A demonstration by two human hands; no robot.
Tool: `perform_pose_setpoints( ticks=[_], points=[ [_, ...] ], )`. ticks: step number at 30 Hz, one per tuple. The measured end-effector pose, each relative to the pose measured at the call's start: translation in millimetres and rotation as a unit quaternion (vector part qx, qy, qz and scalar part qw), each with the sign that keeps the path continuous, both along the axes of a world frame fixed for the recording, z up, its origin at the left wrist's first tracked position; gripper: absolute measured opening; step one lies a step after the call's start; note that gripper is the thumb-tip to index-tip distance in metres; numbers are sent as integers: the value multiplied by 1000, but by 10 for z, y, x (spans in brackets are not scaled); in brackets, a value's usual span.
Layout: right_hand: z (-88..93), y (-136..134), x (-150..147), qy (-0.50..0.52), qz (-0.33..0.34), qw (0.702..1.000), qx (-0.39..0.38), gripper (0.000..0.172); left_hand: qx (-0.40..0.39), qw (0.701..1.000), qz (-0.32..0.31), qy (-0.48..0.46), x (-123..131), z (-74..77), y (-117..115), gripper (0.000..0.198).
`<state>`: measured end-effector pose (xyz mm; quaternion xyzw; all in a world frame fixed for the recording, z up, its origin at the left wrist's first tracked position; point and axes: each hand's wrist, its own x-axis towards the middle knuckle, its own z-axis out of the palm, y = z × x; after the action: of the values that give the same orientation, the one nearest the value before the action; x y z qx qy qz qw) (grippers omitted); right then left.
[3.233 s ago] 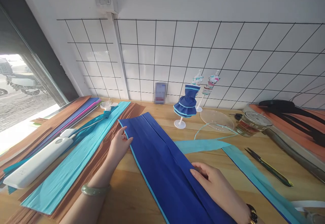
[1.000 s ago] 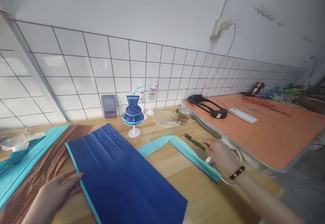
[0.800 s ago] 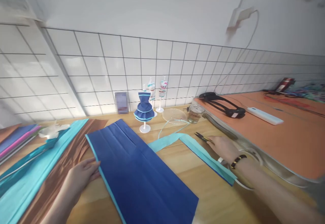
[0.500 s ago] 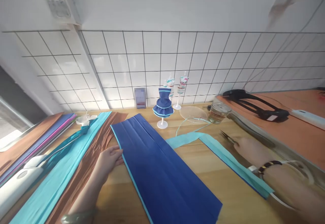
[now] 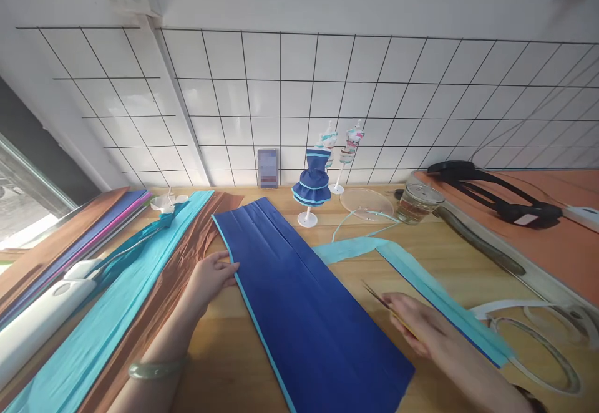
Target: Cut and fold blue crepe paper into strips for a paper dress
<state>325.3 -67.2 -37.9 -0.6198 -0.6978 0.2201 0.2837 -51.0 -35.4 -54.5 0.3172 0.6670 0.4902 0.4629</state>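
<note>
A long dark blue strip (image 5: pixel 299 301), cloth or crepe paper with a light blue edge, lies slanting across the table. My left hand (image 5: pixel 210 279) pinches its left edge between thumb and fingers. In my right hand (image 5: pixel 416 325) is a pair of small scissors (image 5: pixel 377 294), the blades pointing up and left over the bare wood near the strip's right edge. A narrower light blue strip (image 5: pixel 421 276) runs behind and under my right forearm. At the back, a small blue dress (image 5: pixel 311 179) with light blue trim hangs on a white mini stand.
Turquoise (image 5: pixel 116 288) and brown strips (image 5: pixel 173 288) lie at left beside a white device (image 5: pixel 42 322). A glass jar (image 5: pixel 418 203), a clear disc (image 5: pixel 366 204) and a tape roll (image 5: pixel 538 354) are at right. A phone (image 5: pixel 268 168) leans on the tiled wall (image 5: pixel 299 101).
My right hand has moved left with the scissors, from the table's right side towards the dark blue strip. My left hand still holds the strip's edge. The view has shifted slightly.
</note>
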Motion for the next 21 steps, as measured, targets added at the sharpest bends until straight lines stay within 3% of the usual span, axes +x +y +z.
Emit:
perform_pose_setpoints(
  ticks=[1, 3, 10, 21],
  points=[
    [-33, 38, -120, 11, 52, 998, -44, 27, 2, 1000, 2, 0, 2, -1, -1, 40],
    [-85, 173, -318, -21, 91, 991, -94, 23, 5, 1000, 5, -1, 2, -3, -4, 36],
    [-173, 664, -698, -94, 77, 988, -98, 16, 10, 1000, 1, -20, -20, -18, -12, 30],
    [-154, 712, -815, -110, 103, 985, -80, 18, 14, 999, 19, -35, -17, 3, -1, 18]
  ],
)
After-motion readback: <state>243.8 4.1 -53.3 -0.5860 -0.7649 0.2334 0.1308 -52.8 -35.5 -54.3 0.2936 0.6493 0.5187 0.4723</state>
